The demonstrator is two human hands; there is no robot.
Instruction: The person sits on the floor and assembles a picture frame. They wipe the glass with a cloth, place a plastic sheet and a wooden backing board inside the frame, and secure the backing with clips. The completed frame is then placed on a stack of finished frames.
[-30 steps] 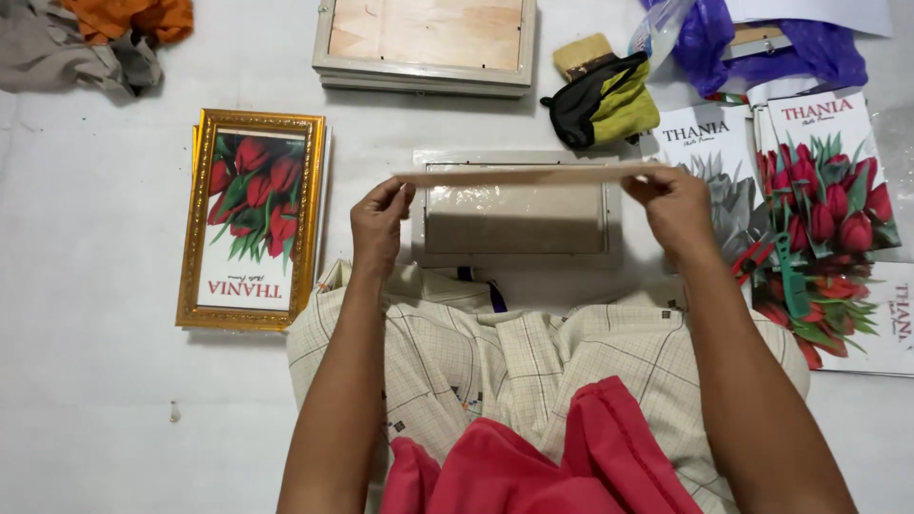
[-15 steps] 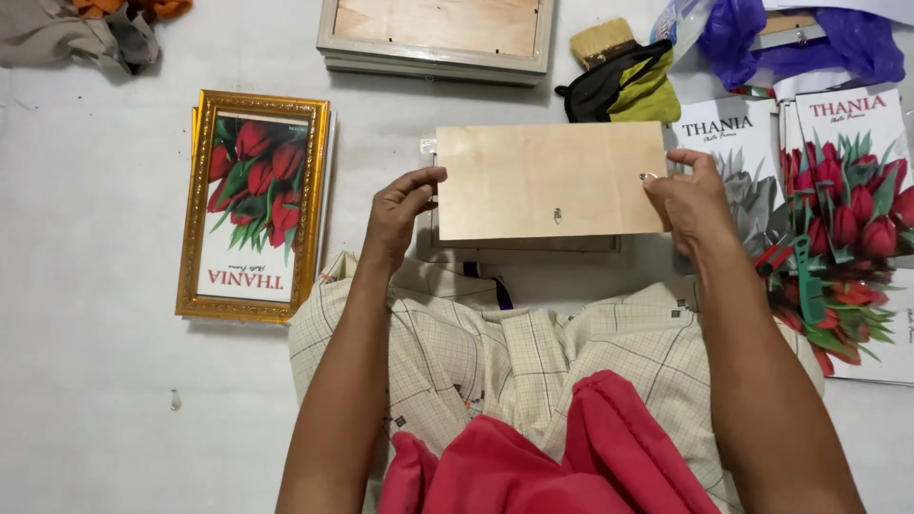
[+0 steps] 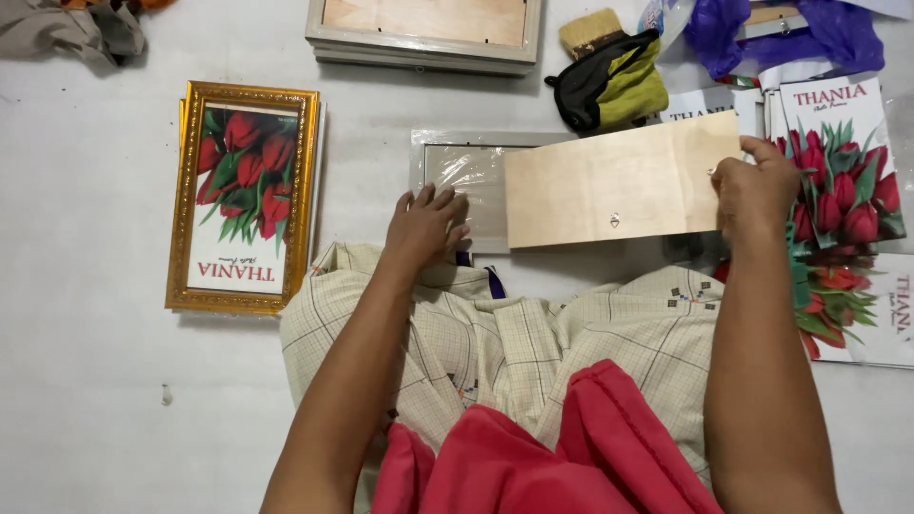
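Observation:
My right hand (image 3: 757, 187) grips the right edge of a thin plywood backing board (image 3: 619, 181) with a small metal hanger, holding it flat over the right part of a grey picture frame (image 3: 457, 143) wrapped in clear plastic. My left hand (image 3: 427, 225) rests with fingers spread on the lower left part of that frame, holding nothing. The frame lies on the white floor just beyond my knees.
A gold-framed tulip print (image 3: 243, 195) lies to the left. Loose tulip prints (image 3: 843, 171) are stacked at the right. Another grey frame, back side up (image 3: 424, 33), lies at the top, beside a black and green cloth bundle (image 3: 614, 86) and a purple bag (image 3: 790, 29).
My left hand let go of the board and dropped onto the frame. My right hand carried the board to the right, uncovering the frame's left half.

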